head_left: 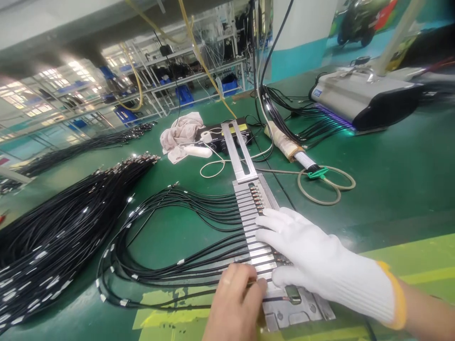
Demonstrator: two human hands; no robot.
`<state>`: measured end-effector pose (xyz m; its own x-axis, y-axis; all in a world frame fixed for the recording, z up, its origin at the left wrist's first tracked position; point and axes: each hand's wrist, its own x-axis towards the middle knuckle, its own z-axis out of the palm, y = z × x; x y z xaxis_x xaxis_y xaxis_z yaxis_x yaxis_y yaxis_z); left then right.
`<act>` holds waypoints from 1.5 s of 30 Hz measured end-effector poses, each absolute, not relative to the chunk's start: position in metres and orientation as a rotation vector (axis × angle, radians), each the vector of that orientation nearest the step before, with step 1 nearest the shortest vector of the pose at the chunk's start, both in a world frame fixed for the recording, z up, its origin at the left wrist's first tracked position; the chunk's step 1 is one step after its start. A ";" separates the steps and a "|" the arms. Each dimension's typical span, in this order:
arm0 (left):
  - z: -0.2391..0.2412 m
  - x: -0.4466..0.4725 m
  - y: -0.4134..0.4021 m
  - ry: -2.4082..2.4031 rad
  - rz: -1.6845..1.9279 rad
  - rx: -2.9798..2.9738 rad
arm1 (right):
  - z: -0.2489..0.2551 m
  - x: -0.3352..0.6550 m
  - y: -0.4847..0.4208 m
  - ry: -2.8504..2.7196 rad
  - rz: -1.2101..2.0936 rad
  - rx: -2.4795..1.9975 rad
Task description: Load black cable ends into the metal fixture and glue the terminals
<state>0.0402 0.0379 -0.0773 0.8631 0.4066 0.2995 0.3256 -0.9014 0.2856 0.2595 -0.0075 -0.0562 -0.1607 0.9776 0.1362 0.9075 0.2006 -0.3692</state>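
A slotted metal fixture (245,219) lies lengthwise before me, with a row of black cables (213,201) laid across it, their ends at its right side. My left hand (236,300), bare, is at the near left edge of the fixture, its fingers closed on a black cable. My right hand (302,251) wears a white knitted glove with a yellow cuff. Its fingers are spread over the right side of the fixture and cover some of the cable ends. At the fixture's far end, a long slotted metal bar (232,151) rests.
A big bundle of black cables (71,222) fills the left. Beyond the fixture are a crumpled cloth (183,135) and a black control box (216,137). At the right stand a tape-wrapped tool (284,142) and a grey machine with purple light (366,97). Yellow tape (426,265) covers the near edge.
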 end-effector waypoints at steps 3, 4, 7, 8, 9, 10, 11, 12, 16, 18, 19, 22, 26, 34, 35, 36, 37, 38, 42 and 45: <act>-0.085 0.032 0.032 0.427 0.597 3.024 | -0.047 0.257 -0.004 -2.194 0.318 -1.773; -0.087 0.029 0.031 0.377 0.592 3.074 | -0.043 0.256 -0.003 -2.209 0.337 -1.785; -0.090 0.025 0.033 0.321 0.503 3.120 | -0.035 0.255 0.000 -2.201 0.403 -1.813; -0.090 0.024 0.034 0.322 0.481 3.106 | -0.035 0.256 0.000 -2.178 0.414 -1.799; -0.090 0.023 0.035 0.327 0.479 3.085 | -0.037 0.257 0.000 -2.145 0.419 -1.778; -0.089 0.022 0.036 0.344 0.497 3.061 | -0.038 0.259 0.000 -2.098 0.420 -1.754; -0.089 0.021 0.037 0.381 0.528 3.040 | -0.040 0.261 0.000 -2.038 0.421 -1.735; -0.089 0.019 0.037 0.428 0.567 3.024 | -0.042 0.262 -0.001 -1.966 0.432 -1.724; -0.089 0.010 0.036 0.569 0.647 3.008 | -0.040 0.267 -0.002 -1.577 0.587 -1.825; -0.088 0.009 0.035 0.630 0.631 2.967 | -0.037 0.268 -0.002 -1.443 0.645 -1.883; -0.088 0.010 0.034 0.664 0.631 2.935 | -0.037 0.269 -0.001 -1.410 0.656 -1.897; -0.086 0.015 0.032 0.692 0.684 2.857 | -0.039 0.270 0.002 -1.402 0.654 -1.882; -0.084 0.021 0.032 0.673 0.706 2.875 | -0.045 0.271 0.003 -1.417 0.612 -1.830; -0.079 0.025 0.035 0.665 0.629 2.917 | -0.037 0.269 -0.002 -1.445 0.588 -1.860; -0.078 0.025 0.036 0.665 0.631 2.930 | -0.036 0.269 -0.002 -1.449 0.582 -1.851; -0.077 0.026 0.036 0.665 0.632 2.944 | -0.036 0.269 -0.002 -1.454 0.574 -1.842; -0.076 0.026 0.037 0.662 0.631 2.954 | -0.036 0.269 -0.002 -1.459 0.567 -1.834; -0.076 0.027 0.037 0.657 0.630 2.956 | -0.036 0.269 -0.002 -1.464 0.559 -1.827; -0.079 0.027 0.038 0.637 0.636 2.894 | -0.038 0.268 -0.003 -1.471 0.550 -1.816; -0.085 0.025 0.037 0.626 0.624 2.821 | -0.038 0.267 -0.004 -1.467 0.556 -1.826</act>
